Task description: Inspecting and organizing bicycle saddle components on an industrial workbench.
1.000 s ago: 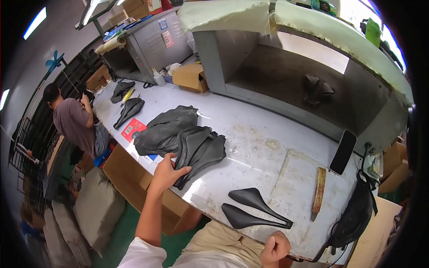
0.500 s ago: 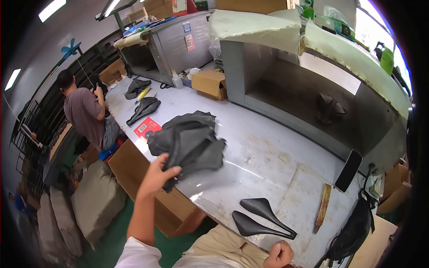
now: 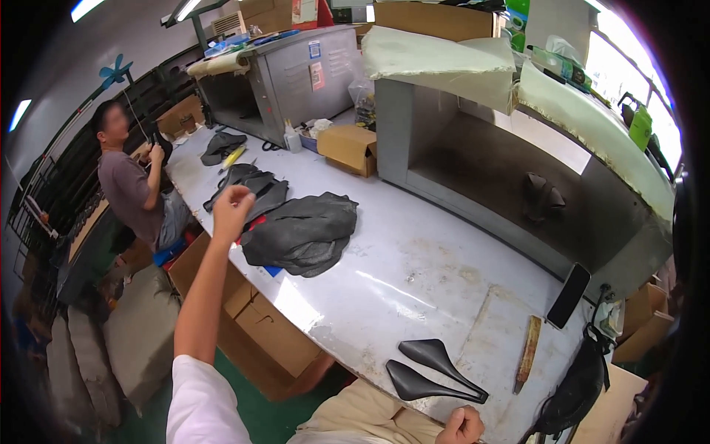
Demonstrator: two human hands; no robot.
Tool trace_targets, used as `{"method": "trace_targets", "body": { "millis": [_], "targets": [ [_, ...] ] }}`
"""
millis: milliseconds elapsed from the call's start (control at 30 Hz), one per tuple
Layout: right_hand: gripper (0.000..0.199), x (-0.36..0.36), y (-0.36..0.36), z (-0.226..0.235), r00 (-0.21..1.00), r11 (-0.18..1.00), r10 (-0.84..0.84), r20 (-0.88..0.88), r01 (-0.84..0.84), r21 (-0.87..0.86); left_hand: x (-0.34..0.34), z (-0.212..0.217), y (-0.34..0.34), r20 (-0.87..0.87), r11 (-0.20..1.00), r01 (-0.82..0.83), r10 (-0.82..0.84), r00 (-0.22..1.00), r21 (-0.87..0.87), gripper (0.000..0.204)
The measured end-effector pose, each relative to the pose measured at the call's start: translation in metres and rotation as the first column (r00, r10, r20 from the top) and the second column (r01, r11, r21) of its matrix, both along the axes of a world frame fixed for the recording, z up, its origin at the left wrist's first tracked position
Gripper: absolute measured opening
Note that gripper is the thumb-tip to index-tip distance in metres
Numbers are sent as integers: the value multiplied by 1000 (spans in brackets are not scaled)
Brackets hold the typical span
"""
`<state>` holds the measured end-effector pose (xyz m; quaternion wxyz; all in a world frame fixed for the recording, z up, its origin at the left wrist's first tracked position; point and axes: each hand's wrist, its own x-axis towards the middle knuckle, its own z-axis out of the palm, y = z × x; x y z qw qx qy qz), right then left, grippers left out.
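Observation:
My left hand (image 3: 233,211) is raised over the table's left part, fingers loosely bent, with nothing visible in them. Right by it, a dark, limp sheet-like piece (image 3: 268,194) lies against other black pieces (image 3: 240,177). Nearer to me rests a crumpled pile of black, leather-like pieces (image 3: 303,233), with a bit of red and blue card showing at its edges. My right hand (image 3: 462,425) is curled into a fist at the table's front edge. Just beyond it lies a black bicycle saddle (image 3: 433,374) with a long central gap.
A wooden-handled tool (image 3: 528,354), a phone (image 3: 569,296) and a black bag (image 3: 577,388) are at the right. Behind stands a grey metal box (image 3: 392,133) with a dark piece inside. A cardboard box (image 3: 347,150) sits farther back. A person (image 3: 133,177) stands at the far left.
My left hand has moved away and left from the pile, carrying a black piece to the other pieces and letting it go. The right fist has stayed put. The other person has turned.

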<state>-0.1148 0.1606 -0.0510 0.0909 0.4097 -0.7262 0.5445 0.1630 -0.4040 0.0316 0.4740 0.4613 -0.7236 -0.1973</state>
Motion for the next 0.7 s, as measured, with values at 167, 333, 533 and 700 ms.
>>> {"method": "trace_targets", "body": {
  "millis": [167,333,533,700],
  "targets": [
    [12,0,6,-4,1000,999,-11,-11,11,37,-77,15,103,651,669,617,-256,715,-414,17],
    [12,0,-3,2,999,999,38,-10,-38,12,-97,-16,128,867,601,723,-98,488,-340,8],
    [12,0,-4,1,998,998,53,-25,-54,-31,-133,-24,138,923,624,687,175,341,-372,5],
    [12,2,-8,4,992,991,120,-42,-122,-55,-141,-32,133,903,652,631,229,364,-420,6]
  ]
}}
